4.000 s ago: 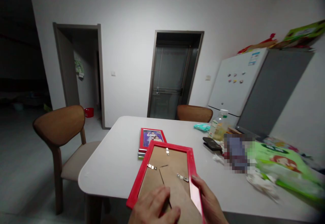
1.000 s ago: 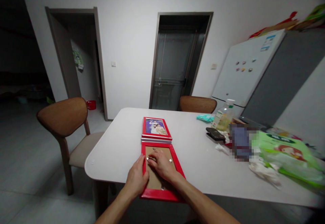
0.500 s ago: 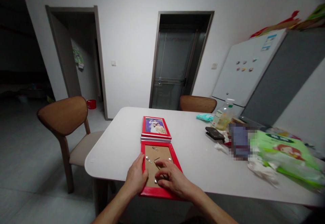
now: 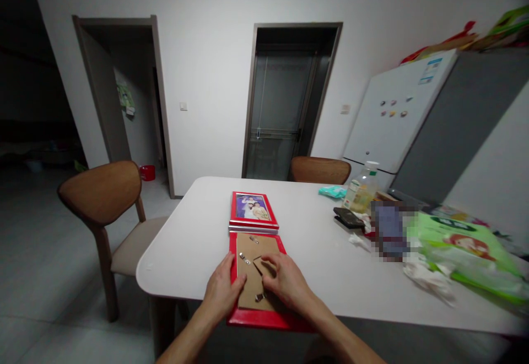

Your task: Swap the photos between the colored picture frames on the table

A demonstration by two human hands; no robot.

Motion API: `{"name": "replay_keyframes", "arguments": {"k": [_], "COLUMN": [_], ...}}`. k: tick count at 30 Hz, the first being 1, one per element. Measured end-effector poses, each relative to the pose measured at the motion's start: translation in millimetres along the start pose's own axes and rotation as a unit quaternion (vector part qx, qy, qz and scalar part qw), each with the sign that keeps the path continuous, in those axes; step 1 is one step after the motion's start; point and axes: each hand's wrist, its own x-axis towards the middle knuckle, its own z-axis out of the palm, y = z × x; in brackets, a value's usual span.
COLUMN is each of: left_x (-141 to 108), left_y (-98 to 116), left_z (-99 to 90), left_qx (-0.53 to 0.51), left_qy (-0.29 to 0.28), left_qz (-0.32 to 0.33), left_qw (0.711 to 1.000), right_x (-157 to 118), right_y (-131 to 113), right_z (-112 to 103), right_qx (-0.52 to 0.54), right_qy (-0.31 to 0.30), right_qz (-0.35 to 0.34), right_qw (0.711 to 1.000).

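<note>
A red frame (image 4: 264,319) lies face down at the table's front edge, its brown backing board (image 4: 248,289) and small metal clips showing. The board sits slightly askew in the frame. My left hand (image 4: 223,287) rests on the frame's left side, thumb on the board, fingers along the edge. My right hand (image 4: 285,281) pinches the dark stand flap cut into the board, right of the middle. Just beyond lies a stack of red frames (image 4: 253,210), the top one showing a photo.
On the white table (image 4: 314,276), to the right, are a bottle (image 4: 360,189), a black wallet-like object (image 4: 349,218), crumpled tissues (image 4: 430,280) and a green package (image 4: 467,243). Wooden chairs stand at the left (image 4: 101,190) and far side (image 4: 320,170).
The backing board has shifted and tilted within the frame. My right hand has moved slightly up and right, its fingers drawn closer together on the flap. The camera view has shifted a little.
</note>
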Motion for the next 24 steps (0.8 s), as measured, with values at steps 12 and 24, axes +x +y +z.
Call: {"name": "replay_keyframes", "arguments": {"k": [12,24], "left_x": [10.6,13.8], "left_y": [-5.1,-65.1], "left_z": [-27.0,-110.6], "left_qx": [-0.21,-0.113], "left_qy": [0.036,0.025], "left_qz": [-0.092,-0.178], "left_qw": [0.973,0.977], "right_x": [-0.1,-9.8], "right_y": [-44.8,39.0], "right_z": [-3.6,-3.4], "right_qx": [0.079,-0.117], "right_qy": [0.018,0.012], "right_qz": [-0.054,0.045], "right_qw": [0.995,0.992]}}
